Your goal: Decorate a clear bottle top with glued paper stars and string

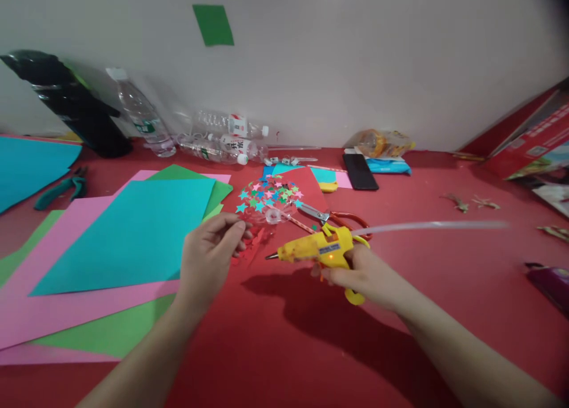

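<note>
My right hand (355,271) is wrapped round the grip of a yellow hot glue gun (311,248), its metal nozzle pointing left. A small orange light glows on the gun, and a long clear glue stick (427,225) sticks out behind it. My left hand (217,245) is closed in a pinch to the left of the nozzle, thumb against the curled fingers; what it holds, if anything, I cannot make out. Just past its fingertips lie red paper scraps (253,248) and a clear plastic piece (272,216). Beyond them, many coloured paper stars (267,194) are heaped.
Coloured paper sheets (133,236) cover the left side, with teal pliers (62,191) behind. Scissors (313,212) and red-handled pliers (351,218) lie beyond the glue gun. Clear bottles (213,150), a black phone (360,172) and a blue packet (389,166) are along the wall.
</note>
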`<state>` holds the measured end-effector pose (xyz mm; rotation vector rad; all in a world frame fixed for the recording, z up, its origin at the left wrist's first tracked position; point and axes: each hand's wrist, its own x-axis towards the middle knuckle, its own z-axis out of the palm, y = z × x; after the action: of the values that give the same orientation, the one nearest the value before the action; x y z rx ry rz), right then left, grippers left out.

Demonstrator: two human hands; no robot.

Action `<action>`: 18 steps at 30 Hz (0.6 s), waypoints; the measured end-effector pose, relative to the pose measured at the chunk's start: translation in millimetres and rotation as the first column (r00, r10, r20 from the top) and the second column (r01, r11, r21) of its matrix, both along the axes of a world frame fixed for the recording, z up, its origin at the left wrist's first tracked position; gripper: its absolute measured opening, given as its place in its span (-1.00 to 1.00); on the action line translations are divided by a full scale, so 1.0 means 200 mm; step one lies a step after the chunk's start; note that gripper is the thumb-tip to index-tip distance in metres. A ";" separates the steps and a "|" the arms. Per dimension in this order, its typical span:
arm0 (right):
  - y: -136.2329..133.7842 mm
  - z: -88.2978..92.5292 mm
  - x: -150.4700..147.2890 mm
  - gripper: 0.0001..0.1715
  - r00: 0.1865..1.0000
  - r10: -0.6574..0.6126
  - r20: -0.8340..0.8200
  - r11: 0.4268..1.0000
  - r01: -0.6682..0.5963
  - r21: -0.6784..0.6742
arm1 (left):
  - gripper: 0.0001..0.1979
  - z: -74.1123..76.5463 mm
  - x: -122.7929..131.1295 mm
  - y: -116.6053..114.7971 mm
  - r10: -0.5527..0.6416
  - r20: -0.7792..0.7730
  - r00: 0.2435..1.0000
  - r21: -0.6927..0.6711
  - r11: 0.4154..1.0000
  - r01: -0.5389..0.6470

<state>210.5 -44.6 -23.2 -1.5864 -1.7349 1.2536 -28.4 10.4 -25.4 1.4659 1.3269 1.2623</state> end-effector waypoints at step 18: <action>0.05 0.06 -0.06 -0.67 0.808 -0.156 0.568 0.740 -0.286 0.609 | -0.84 -0.03 0.09 -0.06 -0.296 0.345 0.891 -0.363 0.833 0.417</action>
<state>197.6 -34.4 -10.8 -1.5112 -2.2738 0.0174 -9.6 -1.1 -31.6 1.1096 0.9970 0.8213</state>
